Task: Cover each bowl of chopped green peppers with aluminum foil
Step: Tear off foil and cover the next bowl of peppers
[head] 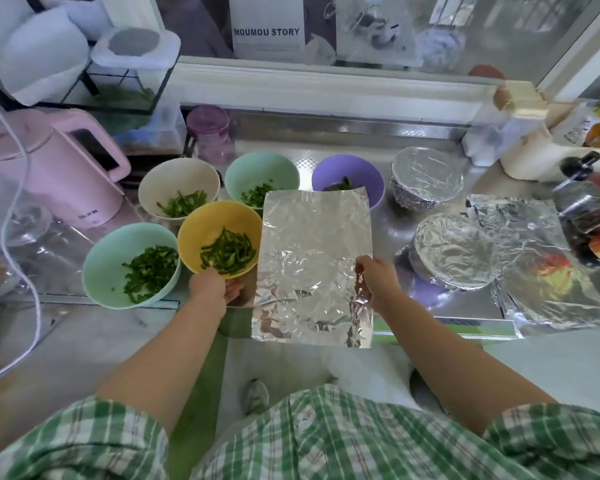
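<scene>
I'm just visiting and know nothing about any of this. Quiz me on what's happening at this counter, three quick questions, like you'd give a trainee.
1. True or false: the yellow bowl is already covered with foil.
2. What does the right hand pinch? A) the foil sheet B) the pink kettle C) a spoon
3. Fill in: ___ bowls are already covered.

Key: 1 false. 2 A. 3 two, the far covered bowl and the near covered bowl.
</scene>
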A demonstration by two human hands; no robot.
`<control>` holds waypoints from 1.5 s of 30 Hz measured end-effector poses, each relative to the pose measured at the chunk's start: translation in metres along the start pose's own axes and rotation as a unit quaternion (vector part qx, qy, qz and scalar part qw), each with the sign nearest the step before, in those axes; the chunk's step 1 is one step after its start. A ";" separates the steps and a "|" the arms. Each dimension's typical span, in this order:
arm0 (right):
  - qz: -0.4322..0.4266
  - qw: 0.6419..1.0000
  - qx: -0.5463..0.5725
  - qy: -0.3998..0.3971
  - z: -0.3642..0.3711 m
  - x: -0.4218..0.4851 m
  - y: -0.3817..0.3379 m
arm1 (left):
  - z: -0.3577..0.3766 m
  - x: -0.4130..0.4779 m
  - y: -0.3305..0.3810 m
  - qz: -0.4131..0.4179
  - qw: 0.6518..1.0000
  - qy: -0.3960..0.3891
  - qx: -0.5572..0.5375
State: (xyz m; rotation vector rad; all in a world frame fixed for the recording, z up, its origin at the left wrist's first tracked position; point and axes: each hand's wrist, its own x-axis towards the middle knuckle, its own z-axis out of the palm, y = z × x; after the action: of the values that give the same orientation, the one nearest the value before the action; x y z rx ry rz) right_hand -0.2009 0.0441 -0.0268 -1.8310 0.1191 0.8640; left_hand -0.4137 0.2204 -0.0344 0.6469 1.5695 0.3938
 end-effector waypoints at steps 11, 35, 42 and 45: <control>-0.002 1.000 0.005 -0.017 0.036 -0.010 0.008 | -0.033 0.022 0.019 0.005 0.999 0.047 0.011; 0.016 0.999 0.021 -0.045 0.040 -0.002 0.008 | -0.010 -0.014 0.002 0.178 0.933 -0.184 0.255; -0.014 1.000 0.004 -0.026 0.028 -0.009 0.007 | 0.007 -0.017 -0.003 0.199 0.935 -0.138 0.259; -0.011 1.000 -0.005 0.015 0.014 -0.012 0.010 | 0.020 -0.021 -0.010 0.205 0.928 -0.147 0.273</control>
State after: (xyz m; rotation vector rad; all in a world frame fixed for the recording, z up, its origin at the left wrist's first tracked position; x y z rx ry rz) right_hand -0.2211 0.0480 -0.0299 -1.8518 0.1124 0.8239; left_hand -0.3953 0.1976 -0.0264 1.4143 1.2459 0.1464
